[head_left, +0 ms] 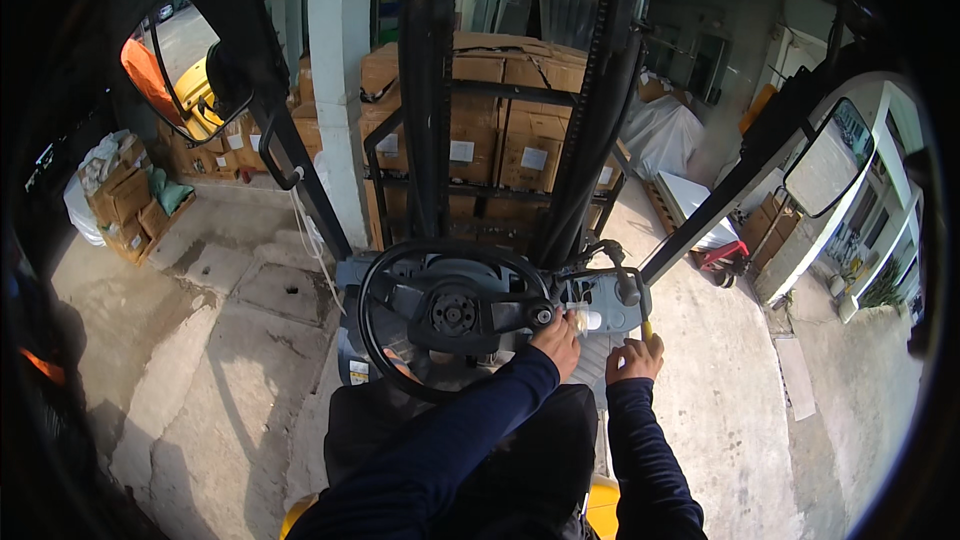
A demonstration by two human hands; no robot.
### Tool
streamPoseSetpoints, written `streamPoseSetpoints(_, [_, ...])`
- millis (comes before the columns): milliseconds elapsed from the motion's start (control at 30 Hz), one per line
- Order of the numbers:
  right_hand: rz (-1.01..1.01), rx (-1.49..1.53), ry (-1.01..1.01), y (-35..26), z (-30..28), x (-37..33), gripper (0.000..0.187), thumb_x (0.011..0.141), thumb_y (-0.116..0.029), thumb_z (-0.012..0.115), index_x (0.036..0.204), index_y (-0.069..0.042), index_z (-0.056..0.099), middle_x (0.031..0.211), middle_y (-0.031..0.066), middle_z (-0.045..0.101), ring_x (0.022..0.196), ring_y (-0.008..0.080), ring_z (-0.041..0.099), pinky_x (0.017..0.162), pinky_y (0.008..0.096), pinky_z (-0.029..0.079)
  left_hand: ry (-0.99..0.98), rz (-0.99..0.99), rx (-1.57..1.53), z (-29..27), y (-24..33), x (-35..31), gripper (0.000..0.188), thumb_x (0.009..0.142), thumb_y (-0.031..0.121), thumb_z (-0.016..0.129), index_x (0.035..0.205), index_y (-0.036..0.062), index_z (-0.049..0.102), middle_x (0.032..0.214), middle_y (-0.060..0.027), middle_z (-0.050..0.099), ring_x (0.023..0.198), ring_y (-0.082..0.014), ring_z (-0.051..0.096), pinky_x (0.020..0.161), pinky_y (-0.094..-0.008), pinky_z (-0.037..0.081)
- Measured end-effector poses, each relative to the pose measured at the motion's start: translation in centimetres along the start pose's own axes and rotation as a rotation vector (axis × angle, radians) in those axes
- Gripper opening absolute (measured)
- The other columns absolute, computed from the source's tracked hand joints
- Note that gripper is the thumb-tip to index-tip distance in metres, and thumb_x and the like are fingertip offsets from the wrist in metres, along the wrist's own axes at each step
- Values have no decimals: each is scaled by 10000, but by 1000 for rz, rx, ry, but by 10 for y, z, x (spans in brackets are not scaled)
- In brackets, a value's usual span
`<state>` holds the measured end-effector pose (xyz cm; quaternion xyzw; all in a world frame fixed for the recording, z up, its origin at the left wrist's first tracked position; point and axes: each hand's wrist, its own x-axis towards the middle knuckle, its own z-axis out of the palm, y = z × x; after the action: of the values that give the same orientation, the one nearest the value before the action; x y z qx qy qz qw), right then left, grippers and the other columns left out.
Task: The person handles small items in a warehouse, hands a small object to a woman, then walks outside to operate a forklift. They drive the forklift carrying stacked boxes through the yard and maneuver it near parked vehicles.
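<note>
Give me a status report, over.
Left grip at white item, beside steering wheel. Right grip closed on yellow handle. Brown boxes stacked ahead, beyond mast.

Ahead of my camera, steering wheel (453,312) over the dashboard's (620,318) left side, lever handle (647,329) at its right edge, forklift mast (432,90) beyond, cartons (475,130) behind the mast

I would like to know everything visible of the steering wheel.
The steering wheel is black and plastic-looking, with a round rim, broad spokes, a hub bearing bolt-like spots, and a knob near the rim's right. It faces the wearer, tilted. The left hand is beside the knob; touching is unclear.
</note>
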<state>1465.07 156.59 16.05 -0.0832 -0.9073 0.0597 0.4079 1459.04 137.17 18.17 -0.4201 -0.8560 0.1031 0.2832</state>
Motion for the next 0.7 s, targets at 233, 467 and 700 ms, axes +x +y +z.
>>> streamPoseSetpoints(233, [0, 2, -2, 0, 0, -1, 109, 734, -128, 694, 808, -53, 722, 979, 67, 711, 1271, 443, 483, 995, 530, 397, -15, -12, -39, -3, -1, -2, 448, 914, 335, 507, 1190, 15, 658, 1416, -309, 505, 1210, -350, 565, 1182, -510, 235])
streamPoseSetpoints(467, [-24, -23, -53, 3, -5, 2, 37, 757, -88, 678, 761, -64, 705, 961, 65, 725, 1241, 449, 503, 1058, 552, 374, 62, 43, -176, -17, -4, -6, 283, 882, 261, 515, 944, 63, 708, 1010, -136, 702, 1049, -288, 627, 1137, -533, 286])
streamPoseSetpoints(700, [-302, -79, 42, 35, 0, 10, 78, 801, -73, 660, 800, -41, 731, 890, 88, 742, 1104, 364, 632, 1050, 483, 432, 391, 243, -517, 10, 11, -44, 189, 761, 277, 619, 698, 102, 652, 835, -66, 636, 928, -267, 626, 1062, -431, 401])
